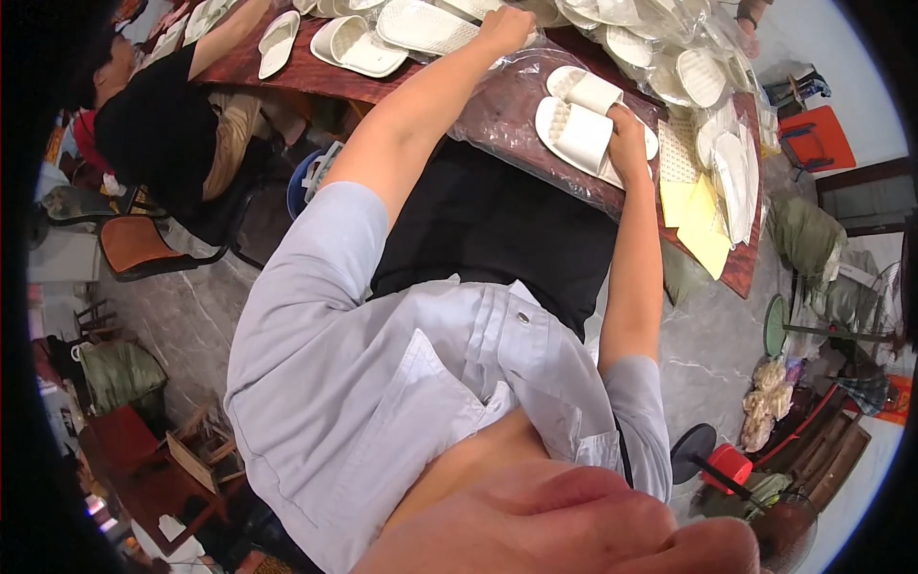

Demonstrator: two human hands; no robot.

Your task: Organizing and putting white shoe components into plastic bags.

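My right hand (pixel 627 143) is closed at the strap opening of a white slipper (pixel 578 131), which lies on clear plastic at the table's near edge. A second white slipper (pixel 595 91) sits just beyond it, partly overlapped. Stretched to the far side, my left hand (pixel 507 32) has its fingers curled among white slippers and clear plastic; what they grip is hidden. Left of that hand, a long white slipper (pixel 426 27) lies with its textured sole showing. Another pair of white slippers (pixel 359 46) rests farther left.
A heap of plastic-wrapped slippers (pixel 660 43) covers the far right of the reddish-brown table (pixel 382 88). Yellow sheets (pixel 703 230) hang over its right edge. Another person (pixel 158 134) sits at the left, one arm over the table. A blue bucket (pixel 298 187) stands beneath.
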